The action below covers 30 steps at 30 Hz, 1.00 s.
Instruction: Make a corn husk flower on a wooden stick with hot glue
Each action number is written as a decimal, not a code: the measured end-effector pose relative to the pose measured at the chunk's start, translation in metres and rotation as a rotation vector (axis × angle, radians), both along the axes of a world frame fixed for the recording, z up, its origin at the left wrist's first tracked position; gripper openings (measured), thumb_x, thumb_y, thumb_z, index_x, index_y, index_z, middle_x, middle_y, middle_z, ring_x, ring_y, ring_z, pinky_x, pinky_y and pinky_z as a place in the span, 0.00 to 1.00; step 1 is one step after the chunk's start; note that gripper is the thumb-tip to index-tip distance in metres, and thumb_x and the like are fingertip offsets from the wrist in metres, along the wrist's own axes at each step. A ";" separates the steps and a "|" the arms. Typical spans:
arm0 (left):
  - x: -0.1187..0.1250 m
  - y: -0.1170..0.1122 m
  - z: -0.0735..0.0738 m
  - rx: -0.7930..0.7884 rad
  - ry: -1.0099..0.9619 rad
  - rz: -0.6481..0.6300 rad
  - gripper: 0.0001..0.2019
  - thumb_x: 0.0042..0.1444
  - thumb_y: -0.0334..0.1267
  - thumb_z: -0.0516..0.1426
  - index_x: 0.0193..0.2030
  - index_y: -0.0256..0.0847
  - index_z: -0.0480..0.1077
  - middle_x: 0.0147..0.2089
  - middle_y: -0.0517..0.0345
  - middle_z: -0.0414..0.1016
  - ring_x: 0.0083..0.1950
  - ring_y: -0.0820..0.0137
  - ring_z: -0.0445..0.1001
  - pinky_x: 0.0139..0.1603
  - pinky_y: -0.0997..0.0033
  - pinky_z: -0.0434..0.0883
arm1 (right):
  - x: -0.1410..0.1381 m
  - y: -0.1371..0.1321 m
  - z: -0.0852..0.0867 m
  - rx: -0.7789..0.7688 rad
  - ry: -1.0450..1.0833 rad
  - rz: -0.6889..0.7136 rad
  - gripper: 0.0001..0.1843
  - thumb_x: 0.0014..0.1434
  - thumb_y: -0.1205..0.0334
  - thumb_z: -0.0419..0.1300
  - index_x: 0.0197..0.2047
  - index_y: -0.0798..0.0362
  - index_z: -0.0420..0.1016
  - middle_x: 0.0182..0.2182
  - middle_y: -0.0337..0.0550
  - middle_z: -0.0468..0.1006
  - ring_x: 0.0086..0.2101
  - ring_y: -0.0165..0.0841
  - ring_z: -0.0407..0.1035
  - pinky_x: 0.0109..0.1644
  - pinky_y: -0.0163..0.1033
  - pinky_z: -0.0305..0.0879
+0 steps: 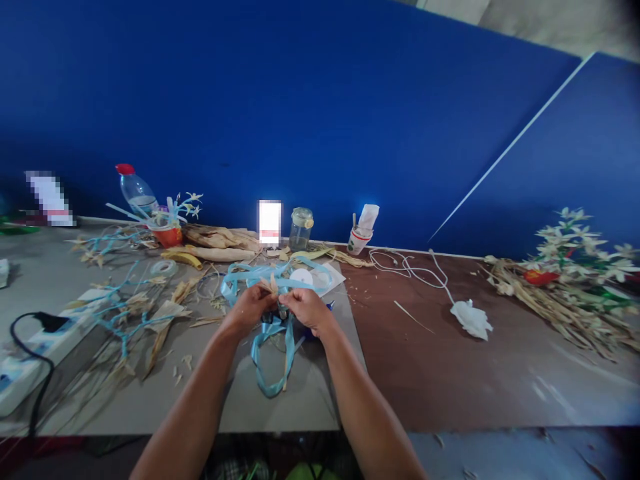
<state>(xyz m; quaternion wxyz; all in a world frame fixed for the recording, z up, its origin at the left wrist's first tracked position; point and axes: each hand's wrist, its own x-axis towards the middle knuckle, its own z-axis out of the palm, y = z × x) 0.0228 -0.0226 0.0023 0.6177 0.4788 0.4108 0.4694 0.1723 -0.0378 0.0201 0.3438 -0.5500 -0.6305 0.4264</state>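
Observation:
At the middle of the table my left hand (250,308) and my right hand (309,309) meet with fingers pinched. A pale strip of dried husk (273,285) stands up between the fingertips, in my left hand's pinch. The right fingers close on something small beside it that I cannot make out. Light blue ribbon (273,390) hangs in a loop below the hands, and more of it coils behind them. A dark object under the fingers is mostly hidden. Just behind my right hand lies a white round spool (301,277).
Blue-wrapped stems with dried flowers (123,323), a tape roll (164,268) and a power strip (55,343) lie left. Along the back stand a bottle (136,190), a lit phone (270,223), a jar (301,228) and a cup (360,241). Flower bundles (575,267) lie right.

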 end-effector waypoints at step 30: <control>0.006 -0.005 -0.002 -0.098 -0.058 -0.133 0.16 0.39 0.39 0.66 0.30 0.35 0.66 0.26 0.62 0.72 0.24 0.73 0.72 0.32 0.64 0.75 | 0.032 -0.032 -0.005 0.047 -0.012 -0.129 0.16 0.54 0.61 0.52 0.42 0.56 0.75 0.20 0.38 0.74 0.16 0.26 0.64 0.25 0.32 0.61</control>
